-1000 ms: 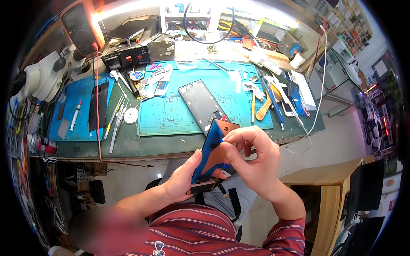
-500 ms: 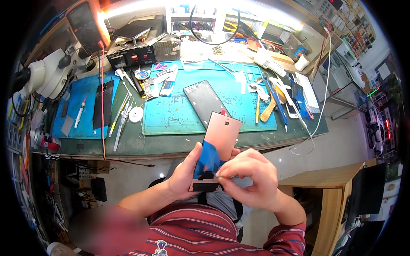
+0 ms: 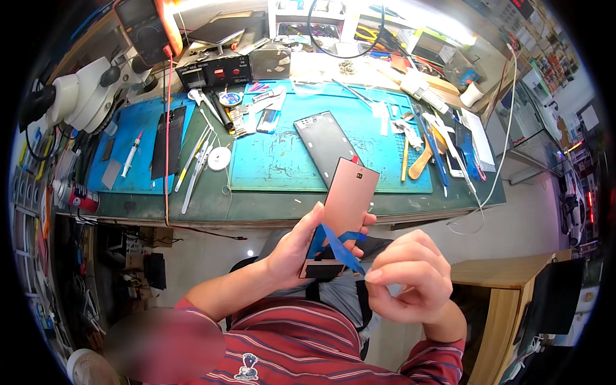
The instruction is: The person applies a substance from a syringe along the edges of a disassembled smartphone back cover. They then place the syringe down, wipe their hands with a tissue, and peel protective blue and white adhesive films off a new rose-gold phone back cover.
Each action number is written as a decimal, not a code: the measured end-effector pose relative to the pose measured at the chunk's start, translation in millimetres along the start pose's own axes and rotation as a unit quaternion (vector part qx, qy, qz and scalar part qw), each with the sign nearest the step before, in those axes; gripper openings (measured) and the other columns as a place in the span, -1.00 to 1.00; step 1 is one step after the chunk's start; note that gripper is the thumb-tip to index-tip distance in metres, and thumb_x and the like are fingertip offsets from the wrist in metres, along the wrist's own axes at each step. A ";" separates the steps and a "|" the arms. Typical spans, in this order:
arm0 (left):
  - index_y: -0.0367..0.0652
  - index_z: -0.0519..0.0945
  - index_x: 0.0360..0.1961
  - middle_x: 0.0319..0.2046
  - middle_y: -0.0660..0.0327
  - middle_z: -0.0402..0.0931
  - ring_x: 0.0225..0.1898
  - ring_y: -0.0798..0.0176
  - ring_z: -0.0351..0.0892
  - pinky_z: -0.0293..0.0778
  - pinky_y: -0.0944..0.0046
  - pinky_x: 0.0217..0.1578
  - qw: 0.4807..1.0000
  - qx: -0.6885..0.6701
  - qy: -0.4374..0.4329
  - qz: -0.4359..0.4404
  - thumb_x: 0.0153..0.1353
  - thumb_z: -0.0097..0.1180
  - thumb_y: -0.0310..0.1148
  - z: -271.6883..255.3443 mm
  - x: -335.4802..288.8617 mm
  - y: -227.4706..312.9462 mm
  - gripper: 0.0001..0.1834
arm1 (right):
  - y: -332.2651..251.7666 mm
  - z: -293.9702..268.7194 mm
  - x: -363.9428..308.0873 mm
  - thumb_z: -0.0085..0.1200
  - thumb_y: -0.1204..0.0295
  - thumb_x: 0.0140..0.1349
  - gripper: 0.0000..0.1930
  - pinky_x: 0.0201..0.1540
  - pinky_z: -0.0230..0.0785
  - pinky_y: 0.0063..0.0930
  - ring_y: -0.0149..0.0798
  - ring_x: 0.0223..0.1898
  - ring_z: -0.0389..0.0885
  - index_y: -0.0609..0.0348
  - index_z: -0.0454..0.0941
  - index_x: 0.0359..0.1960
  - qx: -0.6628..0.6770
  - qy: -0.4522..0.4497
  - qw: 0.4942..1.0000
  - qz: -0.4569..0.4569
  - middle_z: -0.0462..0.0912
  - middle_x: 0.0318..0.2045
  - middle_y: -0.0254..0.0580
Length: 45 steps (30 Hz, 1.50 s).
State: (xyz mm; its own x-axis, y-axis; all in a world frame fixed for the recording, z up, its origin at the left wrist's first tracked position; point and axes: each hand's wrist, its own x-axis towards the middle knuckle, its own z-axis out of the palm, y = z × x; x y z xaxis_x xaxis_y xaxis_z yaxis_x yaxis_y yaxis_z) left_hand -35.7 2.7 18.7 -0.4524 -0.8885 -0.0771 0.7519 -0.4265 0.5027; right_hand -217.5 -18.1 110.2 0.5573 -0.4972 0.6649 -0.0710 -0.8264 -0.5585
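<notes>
My left hand (image 3: 292, 249) is closed round a thin copper-coloured phone panel (image 3: 351, 192), gripping it by its long edges above my lap. The panel is tilted, with a small dark cutout near its top and a black patch at its lower end. A strip of blue film (image 3: 341, 251) lifts off the panel's lower part. Its loose end is pinched between the thumb and forefinger of my right hand (image 3: 410, 277), just right of the panel. Beyond the panel, a dark phone housing (image 3: 321, 138) lies on the blue mat (image 3: 263, 167), its lower end hidden.
Tweezers (image 3: 197, 174) and a white spool (image 3: 219, 158) lie left of the mat, near a syringe (image 3: 133, 154). A microscope (image 3: 80, 96) stands at the left. Brushes, a white cable (image 3: 511, 122) and a phone (image 3: 457, 154) are on the right. A wooden cabinet (image 3: 500, 273) stands lower right.
My right hand has moved right, away from the panel, drawing the blue film's end up and off its lower part. The left hand still holds the panel. The whole view has shifted slightly.
</notes>
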 end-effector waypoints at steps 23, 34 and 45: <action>-0.17 0.01 0.44 0.30 -0.15 0.20 0.06 -0.06 0.52 0.54 -0.04 0.04 0.995 -0.058 -0.084 -0.018 0.39 -0.41 0.28 -15.0 -1.9 2.0 -0.15 | 89.4 -118.4 -1.8 0.07 0.49 0.31 -0.74 -0.37 0.29 -0.63 -0.43 -0.33 0.52 0.36 0.57 -0.02 0.036 0.454 0.845 0.279 0.61 -0.28 -0.24; -0.22 0.06 0.42 0.33 -0.08 0.19 0.08 0.01 0.54 0.50 0.04 0.09 0.996 -0.068 -0.056 -0.020 0.43 -0.49 0.23 -1.3 -0.8 1.4 -0.19 | 92.3 -65.6 -36.9 0.16 0.33 0.27 -0.75 -0.40 0.38 -0.59 -0.49 -0.43 0.60 0.18 0.63 -0.09 -0.180 0.176 0.878 0.408 0.67 -0.46 -0.26; -0.29 0.07 0.41 0.29 0.00 0.26 0.14 0.10 0.48 0.42 0.11 0.17 0.997 0.056 -0.056 -0.004 0.36 -0.43 0.35 -10.3 0.8 -10.1 -0.07 | 30.5 9.3 -38.8 0.20 0.59 0.20 -0.55 -0.47 0.35 -0.71 -0.56 -0.39 0.63 0.25 0.45 0.14 0.094 0.038 0.922 0.375 0.68 -0.33 -0.28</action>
State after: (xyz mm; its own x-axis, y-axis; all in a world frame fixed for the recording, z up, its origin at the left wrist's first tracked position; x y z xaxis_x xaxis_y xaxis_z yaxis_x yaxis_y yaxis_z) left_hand -38.7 4.6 4.7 -0.5143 -0.8575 0.0123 0.6920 -0.4065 0.5966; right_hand -233.6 -21.6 62.7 0.3508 -0.9325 0.0856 -0.2638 -0.1862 -0.9464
